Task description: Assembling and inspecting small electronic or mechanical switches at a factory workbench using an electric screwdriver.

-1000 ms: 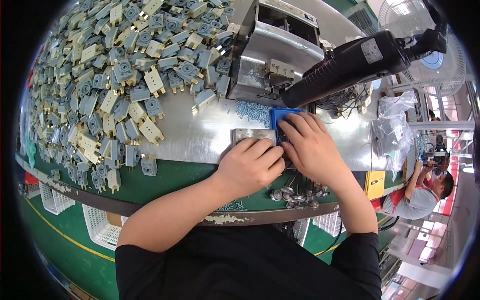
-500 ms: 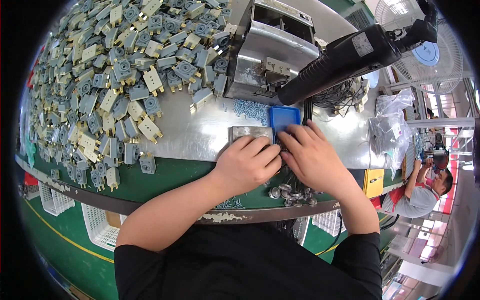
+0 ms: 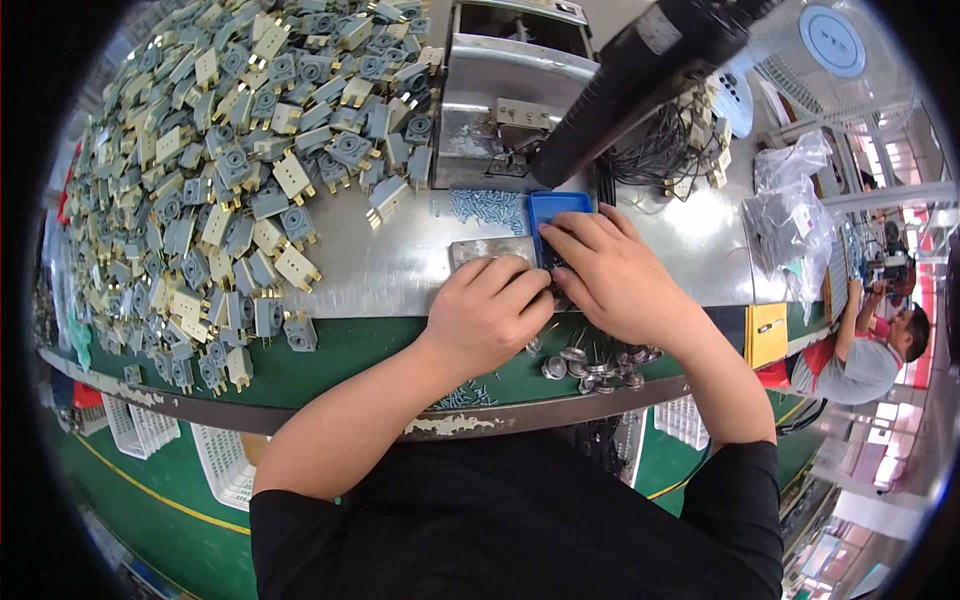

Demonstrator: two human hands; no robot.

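Plugs [image 3: 255, 165] heap the left of the worktop [image 3: 375, 270]. The left hand [image 3: 488, 312] curls over the near edge of the metal block [image 3: 480, 249] — grip hidden. Close beside it, the right hand [image 3: 618, 280] bends over the near end of the blue tray [image 3: 560, 205] — whether it holds anything, one cannot tell.

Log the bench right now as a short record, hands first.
Left hand: fingers curled over the metal block
Right hand: over the near part of the blue tray; grip hidden
Beyond block: loose bluish screws
Left side: heaped grey-and-cream plug units
Overhead: black cylindrical tool, slanted
Near edge: round silver parts
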